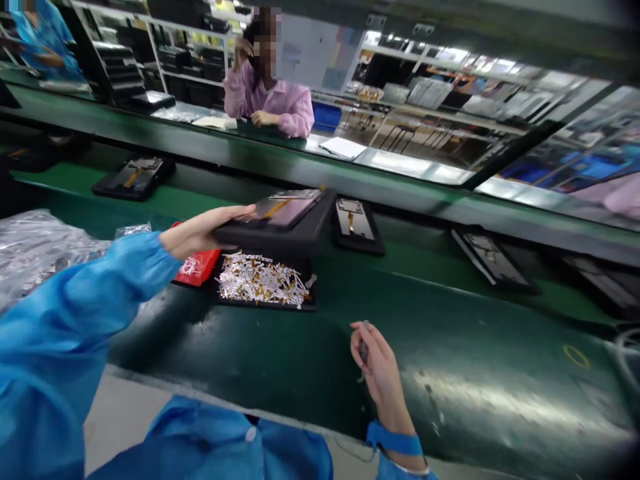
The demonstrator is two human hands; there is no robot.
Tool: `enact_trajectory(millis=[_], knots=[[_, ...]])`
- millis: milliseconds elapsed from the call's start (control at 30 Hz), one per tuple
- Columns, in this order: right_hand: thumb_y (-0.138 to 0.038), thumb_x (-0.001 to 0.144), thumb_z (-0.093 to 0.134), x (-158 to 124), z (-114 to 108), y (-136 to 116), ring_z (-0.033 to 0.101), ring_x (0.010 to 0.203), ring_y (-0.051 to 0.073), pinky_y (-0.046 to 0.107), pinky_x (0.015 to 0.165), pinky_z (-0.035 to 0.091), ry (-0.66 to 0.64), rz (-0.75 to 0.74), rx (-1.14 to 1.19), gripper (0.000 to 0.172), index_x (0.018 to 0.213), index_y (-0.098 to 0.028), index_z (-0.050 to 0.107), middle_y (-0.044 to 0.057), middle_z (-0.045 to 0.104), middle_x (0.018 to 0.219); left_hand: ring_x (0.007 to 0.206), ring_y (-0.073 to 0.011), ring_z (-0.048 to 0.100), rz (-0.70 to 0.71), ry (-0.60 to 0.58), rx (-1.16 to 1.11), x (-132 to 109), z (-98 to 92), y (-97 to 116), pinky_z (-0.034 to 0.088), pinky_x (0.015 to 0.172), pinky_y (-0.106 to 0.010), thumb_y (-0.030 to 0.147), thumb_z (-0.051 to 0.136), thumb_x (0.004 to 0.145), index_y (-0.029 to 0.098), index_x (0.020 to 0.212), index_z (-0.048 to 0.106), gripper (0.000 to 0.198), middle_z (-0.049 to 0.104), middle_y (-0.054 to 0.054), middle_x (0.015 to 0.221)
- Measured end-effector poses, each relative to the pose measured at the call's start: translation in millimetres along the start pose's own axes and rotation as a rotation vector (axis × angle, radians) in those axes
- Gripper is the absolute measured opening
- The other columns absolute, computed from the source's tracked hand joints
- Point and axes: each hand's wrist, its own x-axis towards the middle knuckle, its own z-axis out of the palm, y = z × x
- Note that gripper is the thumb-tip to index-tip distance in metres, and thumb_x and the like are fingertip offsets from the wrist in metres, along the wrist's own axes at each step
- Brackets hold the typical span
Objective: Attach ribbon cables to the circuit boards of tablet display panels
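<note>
Shiny green workbench [300, 360], black tray [287, 235] held above, person [287, 110], shelves [193, 78] beyond

blue smock [220, 447], faintly glossy from where I stand | pale round button [251, 435] on its front | left sleeve [100, 280] loose, creased, gathered at its end | blue band [395, 440] round right wrist [399, 419] | thin cord [353, 455] near it

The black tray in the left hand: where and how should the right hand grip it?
Probably the free right end of the black tray, from the right: the left hand grips only its opposite end. The right hand holds a small grey item.
</note>
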Motion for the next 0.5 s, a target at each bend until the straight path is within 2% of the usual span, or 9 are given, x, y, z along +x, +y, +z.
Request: enact_trajectory(millis=[100, 133, 233, 300, 400, 500], knots=[[-0.06, 0.08, 0.066, 12, 9, -14, 0.042, 0.041, 0.006, 0.019, 0.036, 0.021, -0.132, -0.024, -0.164, 0.046, 0.091, -0.015, 0.066, -0.002, 0.053, 0.064, 0.072, -0.0219, 0.068, -0.073, -0.068, 0.119, -50, -29.5, -25, 0.057, 0.064, -0.03, 0.058, 0.07, 0.08, 0.012, 0.113, 0.069, 0.056, 0.073, -0.009, 0.087], [-0.059, 0.079, 0.067, 17, 14, -19, 0.043, 0.042, 0.007, 0.02, 0.037, 0.025, -0.173, -0.053, -0.218, 0.046, 0.09, -0.015, 0.067, -0.001, 0.054, 0.063, 0.075, -0.0231, 0.07, -0.073, -0.175, 0.261, -62, -37.6, -35, 0.058, 0.064, -0.03, 0.062, 0.069, 0.079, 0.015, 0.116, 0.069, 0.06, 0.074, -0.009, 0.093], [-0.053, 0.081, 0.068, 35, 35, -35, 0.044, 0.044, 0.008, 0.024, 0.047, 0.038, -0.289, -0.183, -0.369, 0.037, 0.085, -0.016, 0.069, 0.0, 0.059, 0.066, 0.098, -0.0258, 0.07, 0.059, -0.468, 0.709, -79, -51.0, -66, 0.058, 0.08, -0.029, 0.065, 0.061, 0.084, 0.022, 0.125, 0.067, 0.06, 0.072, -0.007, 0.115], [-0.044, 0.084, 0.065, 46, 56, -44, 0.046, 0.047, 0.008, 0.025, 0.051, 0.04, -0.371, -0.271, -0.454, 0.027, 0.084, -0.017, 0.069, 0.003, 0.063, 0.08, 0.104, -0.0243, 0.068, 0.132, -0.567, 0.863, -79, -52.1, -87, 0.055, 0.088, -0.027, 0.062, 0.06, 0.086, 0.024, 0.124, 0.067, 0.054, 0.072, -0.004, 0.119], [-0.027, 0.085, 0.065, 59, 95, -51, 0.052, 0.059, 0.011, 0.026, 0.059, 0.042, -0.483, -0.383, -0.575, 0.01, 0.085, -0.018, 0.07, 0.003, 0.061, 0.085, 0.096, -0.0219, 0.069, 0.172, -0.607, 0.939, -74, -49.6, -117, 0.053, 0.086, -0.025, 0.061, 0.057, 0.089, 0.025, 0.121, 0.069, 0.049, 0.073, -0.004, 0.113], [-0.015, 0.081, 0.068, 69, 129, -51, 0.053, 0.072, 0.013, 0.027, 0.07, 0.042, -0.556, -0.456, -0.708, 0.003, 0.08, -0.018, 0.069, 0.002, 0.058, 0.085, 0.098, -0.0226, 0.067, 0.279, -0.551, 1.026, -74, -45.9, -137, 0.051, 0.085, -0.026, 0.061, 0.054, 0.091, 0.027, 0.126, 0.066, 0.05, 0.072, -0.007, 0.113]])
